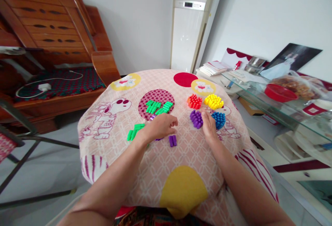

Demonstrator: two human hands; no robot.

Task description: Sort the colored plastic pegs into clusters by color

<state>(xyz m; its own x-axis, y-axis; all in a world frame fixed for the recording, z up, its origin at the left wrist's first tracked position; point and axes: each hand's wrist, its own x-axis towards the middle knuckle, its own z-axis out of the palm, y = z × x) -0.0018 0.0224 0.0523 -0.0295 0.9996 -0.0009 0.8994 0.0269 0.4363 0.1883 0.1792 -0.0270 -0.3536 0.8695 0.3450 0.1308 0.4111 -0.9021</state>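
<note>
Over the middle of the table, my left hand [163, 126] has its fingers curled in; what they hold, if anything, is hidden. Around it lie loose short purple plastic sticks [172, 141], partly covered by the hand, and loose green sticks [153, 107]. My right hand [209, 125] is held on edge, fingers stretched, against the bunch of upright purple sticks [196, 119]. Right of that hand stands a bunch of blue sticks [219, 119]. Behind these two are a bunch of orange-red sticks [194, 101] and a bunch of yellow sticks [214, 101].
A patterned pink cloth [145, 177] covers the round table. To the right, a glass-topped stand [261, 103] bears a red bowl [280, 92] and a plastic bag of food. A wooden bench [54, 28] stands left, and a tall white appliance [188, 28] behind.
</note>
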